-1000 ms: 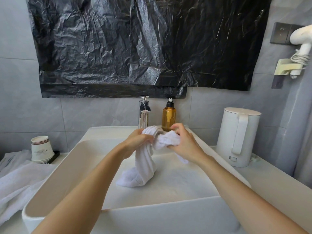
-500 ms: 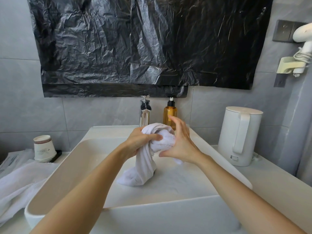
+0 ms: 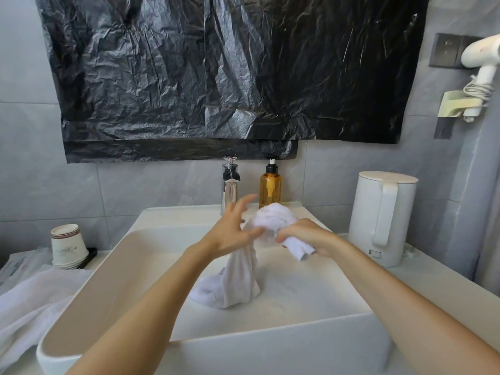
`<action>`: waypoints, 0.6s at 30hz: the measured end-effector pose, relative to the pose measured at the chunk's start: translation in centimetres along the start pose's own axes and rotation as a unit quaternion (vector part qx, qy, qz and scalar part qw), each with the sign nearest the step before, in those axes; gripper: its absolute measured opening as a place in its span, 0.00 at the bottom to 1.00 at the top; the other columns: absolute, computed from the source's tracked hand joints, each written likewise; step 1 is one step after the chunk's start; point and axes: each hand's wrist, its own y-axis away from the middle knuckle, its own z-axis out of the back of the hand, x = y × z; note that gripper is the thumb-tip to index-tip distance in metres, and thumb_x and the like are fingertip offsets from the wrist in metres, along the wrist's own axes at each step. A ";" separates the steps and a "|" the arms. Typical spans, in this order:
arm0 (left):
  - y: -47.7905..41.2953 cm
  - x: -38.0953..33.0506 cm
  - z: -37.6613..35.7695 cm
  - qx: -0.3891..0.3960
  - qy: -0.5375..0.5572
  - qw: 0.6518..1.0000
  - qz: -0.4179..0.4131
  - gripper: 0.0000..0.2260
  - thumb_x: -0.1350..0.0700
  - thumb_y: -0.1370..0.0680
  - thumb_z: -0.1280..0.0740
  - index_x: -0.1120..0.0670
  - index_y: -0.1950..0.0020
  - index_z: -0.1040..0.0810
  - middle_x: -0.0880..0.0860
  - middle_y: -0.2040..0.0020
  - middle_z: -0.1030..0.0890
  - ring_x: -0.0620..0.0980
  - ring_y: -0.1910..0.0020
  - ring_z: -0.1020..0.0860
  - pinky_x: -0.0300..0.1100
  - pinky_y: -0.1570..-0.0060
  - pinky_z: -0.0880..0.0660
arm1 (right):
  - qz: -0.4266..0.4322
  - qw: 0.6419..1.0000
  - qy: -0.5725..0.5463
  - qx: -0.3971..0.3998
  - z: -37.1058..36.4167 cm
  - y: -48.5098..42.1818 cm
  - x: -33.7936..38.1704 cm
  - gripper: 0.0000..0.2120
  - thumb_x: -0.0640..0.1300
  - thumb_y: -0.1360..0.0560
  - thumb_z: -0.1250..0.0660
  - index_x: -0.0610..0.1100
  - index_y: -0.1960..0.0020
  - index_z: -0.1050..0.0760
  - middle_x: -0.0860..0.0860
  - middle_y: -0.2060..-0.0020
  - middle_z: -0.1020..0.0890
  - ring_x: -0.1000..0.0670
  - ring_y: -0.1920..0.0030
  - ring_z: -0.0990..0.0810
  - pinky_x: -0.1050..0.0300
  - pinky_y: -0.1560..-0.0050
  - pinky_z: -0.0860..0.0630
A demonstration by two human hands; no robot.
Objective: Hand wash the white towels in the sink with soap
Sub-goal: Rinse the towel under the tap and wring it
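Right hand point(image 3: 305, 238): grip clamped on the bunched towel point(image 3: 273, 220), held above the sink point(image 3: 270, 347). The towel's tail rests in the basin, so drips stay inside. Left hand point(image 3: 230, 231): grip apart, fingers spread, palm against the cloth, likely to rub it. Soap point(image 3: 270, 185) stands near, behind.

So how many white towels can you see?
2. One white cloth towel hangs from the right hand into the white rectangular sink; the other white towel lies crumpled on the counter, left of the sink. More could hide in that heap.
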 end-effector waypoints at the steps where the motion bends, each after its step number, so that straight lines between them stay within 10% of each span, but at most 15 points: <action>1: 0.0 0.1 -0.3 0.030 -0.066 0.995 -0.065 0.38 0.50 0.28 0.28 0.36 0.25 0.45 0.48 0.30 0.41 0.53 0.36 0.30 0.47 0.44 0.24 | -0.011 0.999 -0.029 0.012 0.3 0.1 0.4 0.08 0.42 0.31 0.29 0.45 0.53 0.25 0.48 0.55 0.21 0.50 0.60 0.23 0.55 0.58 0.24; 7: -0.5 0.4 -2.2 -0.070 -0.399 0.879 -0.251 0.56 0.51 0.39 0.18 0.42 0.22 0.52 0.53 0.22 0.50 0.61 0.23 0.49 0.64 0.29 0.39 | -0.073 0.978 -0.084 0.174 2.2 1.0 3.2 0.06 0.37 0.24 0.35 0.37 0.48 0.27 0.45 0.63 0.23 0.52 0.69 0.25 0.65 0.75 0.28; 14: -0.4 0.5 -1.8 -0.215 -0.270 0.871 -0.350 0.32 0.50 0.29 0.23 0.48 0.29 0.33 0.55 0.27 0.34 0.61 0.35 0.29 0.50 0.57 0.21 | -0.068 0.936 0.121 0.322 1.2 3.6 6.2 0.04 0.42 0.29 0.30 0.44 0.56 0.23 0.53 0.71 0.21 0.56 0.73 0.27 0.65 0.70 0.33; 18: -0.2 0.5 -1.5 -0.179 -0.316 0.882 -0.302 0.33 0.50 0.34 0.21 0.49 0.34 0.32 0.53 0.46 0.21 0.56 0.56 0.21 0.44 0.70 0.24 | -0.055 0.948 0.214 0.229 0.5 4.5 6.8 0.07 0.43 0.26 0.29 0.45 0.62 0.24 0.51 0.66 0.23 0.54 0.68 0.25 0.65 0.65 0.28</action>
